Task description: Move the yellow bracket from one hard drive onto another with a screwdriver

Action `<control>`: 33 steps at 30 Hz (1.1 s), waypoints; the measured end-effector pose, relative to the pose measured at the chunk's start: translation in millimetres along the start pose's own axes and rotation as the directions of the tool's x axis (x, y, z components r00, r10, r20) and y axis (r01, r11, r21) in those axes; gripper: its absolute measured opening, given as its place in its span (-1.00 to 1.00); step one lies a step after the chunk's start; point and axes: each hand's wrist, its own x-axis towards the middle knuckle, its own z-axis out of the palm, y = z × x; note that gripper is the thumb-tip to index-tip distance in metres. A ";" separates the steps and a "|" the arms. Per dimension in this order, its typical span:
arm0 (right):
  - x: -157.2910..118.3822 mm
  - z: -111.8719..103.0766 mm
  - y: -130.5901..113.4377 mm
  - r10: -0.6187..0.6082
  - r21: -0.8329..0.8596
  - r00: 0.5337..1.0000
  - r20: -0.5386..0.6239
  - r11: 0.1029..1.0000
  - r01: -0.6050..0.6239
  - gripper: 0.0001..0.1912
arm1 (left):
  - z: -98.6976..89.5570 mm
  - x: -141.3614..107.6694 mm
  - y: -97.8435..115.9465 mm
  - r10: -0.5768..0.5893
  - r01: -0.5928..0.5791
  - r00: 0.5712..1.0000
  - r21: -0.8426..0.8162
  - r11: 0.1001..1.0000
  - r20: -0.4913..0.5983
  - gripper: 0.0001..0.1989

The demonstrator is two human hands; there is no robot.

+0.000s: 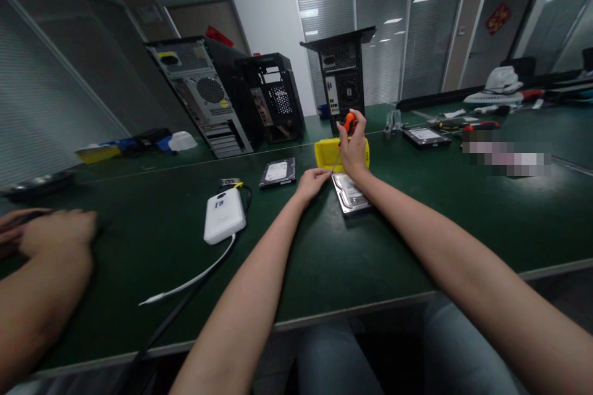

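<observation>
A silver hard drive [348, 196] lies on the green table in front of me. My right hand [353, 151] is wrapped round the orange handle of a screwdriver [349, 122], held steeply with its thin shaft reaching down to the drive's far left corner. At that same corner, the fingertips of my left hand [314, 185] are pinched together, near the screwdriver's tip. Whatever they may hold is too small to make out. Just behind the drive sits a yellow case [324, 154], partly covered by my right hand.
A second hard drive [278, 173] and a white power bank [225, 216] with a cable lie to the left. Computer towers [213, 92] stand behind. Another drive [426, 136] and red-handled tools [482, 126] are at right. Another person's hands [58, 231] are at far left.
</observation>
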 end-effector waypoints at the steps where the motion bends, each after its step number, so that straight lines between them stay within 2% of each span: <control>1: -0.1 0.3 0.0 -0.003 0.001 1.000 0.001 1.000 0.003 -0.54 | 0.0 -0.5 0.1 0.009 -0.009 1.000 0.007 1.000 0.003 -0.71; 7: 3.5 2.3 -3.2 -0.068 0.013 0.997 0.047 0.998 0.068 -0.56 | 1.0 -6.5 4.8 0.062 -0.060 0.997 0.054 0.997 -0.042 -0.72; 10: 8.8 2.7 -3.3 -0.124 0.031 0.982 0.140 0.992 0.121 -0.55 | 1.5 -7.9 7.7 0.091 -0.082 0.994 0.119 0.989 -0.067 -0.72; 15: 16.0 2.3 -2.8 -0.187 0.063 0.933 0.309 0.982 0.176 -0.57 | 0.2 -9.2 8.9 0.081 -0.067 0.994 0.175 0.982 -0.076 -0.73; 20: 37.3 -0.5 -14.3 -0.096 0.041 0.968 0.230 0.995 0.089 -0.56 | -2.5 -16.3 9.2 0.089 -0.086 0.996 0.126 0.988 -0.022 -0.71; 22: 55.0 -4.3 -17.5 -0.026 -0.036 0.950 0.311 0.999 0.039 -0.54 | -3.2 -18.5 10.5 0.093 -0.091 0.996 0.126 0.988 -0.010 -0.69; 23: 65.1 -7.2 -17.9 0.009 -0.058 0.920 0.393 0.998 0.015 -0.53 | -3.5 -19.2 11.1 0.095 -0.093 0.995 0.122 0.988 -0.008 -0.68; 24: 75.6 -10.6 -17.8 0.047 -0.067 0.863 0.503 0.998 -0.015 -0.55 | -3.8 -19.5 11.6 0.095 -0.093 0.995 0.116 0.989 -0.008 -0.68; 25: 86.1 -14.4 -17.4 0.084 -0.059 0.763 0.641 0.996 -0.061 -0.58 | -4.0 -19.6 11.8 0.088 -0.085 0.996 0.112 0.990 -0.014 -0.69; 26: 96.3 -18.3 -17.1 0.121 -0.054 0.630 0.767 0.991 -0.125 -0.61 | -4.3 -19.4 11.5 0.078 -0.075 0.997 0.107 0.991 -0.024 -0.69; 27: 106.0 -22.1 -17.1 0.141 -0.049 0.515 0.846 0.981 -0.188 -0.64 | -4.5 -19.1 10.9 0.062 -0.058 0.998 0.103 0.993 -0.032 -0.69; 28: 115.0 -25.3 -17.7 0.156 -0.046 0.436 0.887 0.967 -0.251 -0.67 | -4.8 -18.8 9.9 0.053 -0.048 0.998 0.103 0.993 -0.044 -0.69; 29: 123.1 -27.8 -18.7 0.167 -0.051 0.381 0.909 0.954 -0.296 -0.69 | -5.1 -18.4 8.7 0.052 -0.046 0.997 0.102 0.994 -0.050 -0.68; 30: 130.1 -29.4 -20.0 0.166 -0.039 0.379 0.910 0.946 -0.321 -0.71 | -5.4 -18.1 7.4 0.050 -0.045 0.998 0.104 0.994 -0.048 -0.68; 33: 142.7 -29.9 -23.9 0.182 -0.015 0.420 0.889 0.929 -0.370 -0.74 | -6.2 -18.6 5.2 0.042 -0.032 0.997 0.147 0.989 -0.067 -0.69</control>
